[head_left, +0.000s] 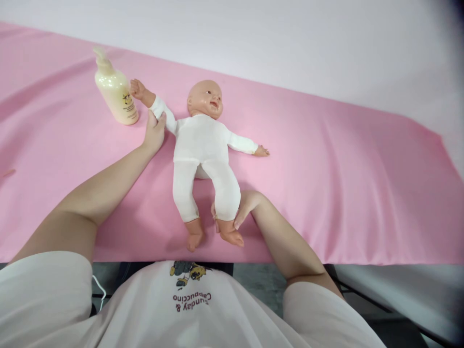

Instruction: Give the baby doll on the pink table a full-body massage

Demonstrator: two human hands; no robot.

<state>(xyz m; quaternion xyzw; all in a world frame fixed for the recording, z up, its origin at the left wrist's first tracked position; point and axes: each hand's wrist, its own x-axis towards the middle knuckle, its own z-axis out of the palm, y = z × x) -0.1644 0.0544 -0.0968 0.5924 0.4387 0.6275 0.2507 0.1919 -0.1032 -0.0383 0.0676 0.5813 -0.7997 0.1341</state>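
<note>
A baby doll (pixel 201 140) with a white cloth body lies on its back on the pink cloth, head away from me and feet towards me. My left hand (pixel 155 130) is closed around the doll's raised forearm, on the left side of the view. Lower down, my right hand (pixel 246 208) grips the doll's lower leg on the right side, just above the foot; some of its fingers are hidden behind the leg. The doll's other arm stretches out to the right, and its other leg rests untouched on the cloth.
A pale yellow pump bottle (pixel 116 94) stands just left of the doll's raised fist. The pink cloth (pixel 297 145) covers the table, with folds at the right. Behind it is a white surface (pixel 271 38). The table's near edge is close to my body.
</note>
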